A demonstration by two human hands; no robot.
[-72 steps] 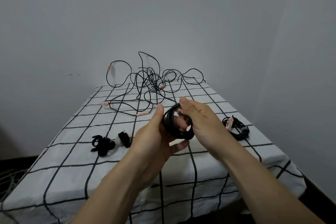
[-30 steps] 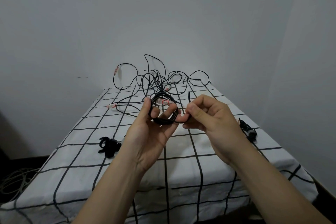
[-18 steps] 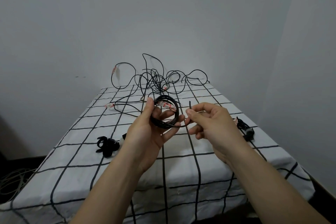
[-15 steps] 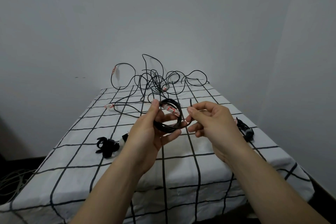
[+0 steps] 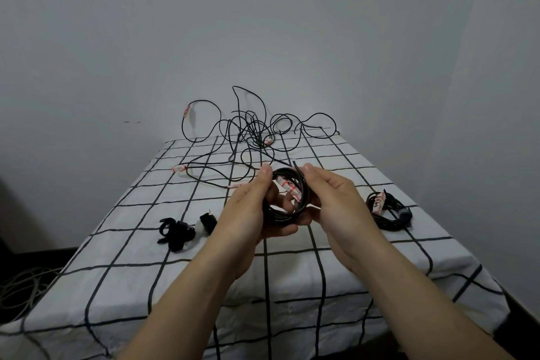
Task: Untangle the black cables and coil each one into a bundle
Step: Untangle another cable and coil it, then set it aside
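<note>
Hands (image 5: 292, 204): two, one coil (image 5: 287, 199).

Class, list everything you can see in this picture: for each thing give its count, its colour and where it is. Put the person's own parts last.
coiled cable: one, black with a white-and-red label, held up over the table between both hands
tangled cables: a loose heap, number unclear, black with white-and-red labels, far end of the table
finished bundle: one, black with a white label, on the table at the right
straps: a small heap, black with some white, on the table at the left
tablecloth: one, white with black grid lines, covering the table
floor cables: a few loops, pale grey, lower left
wall: grey, behind
left hand: one, fingers around the coil
right hand: one, fingers on the coil
</note>
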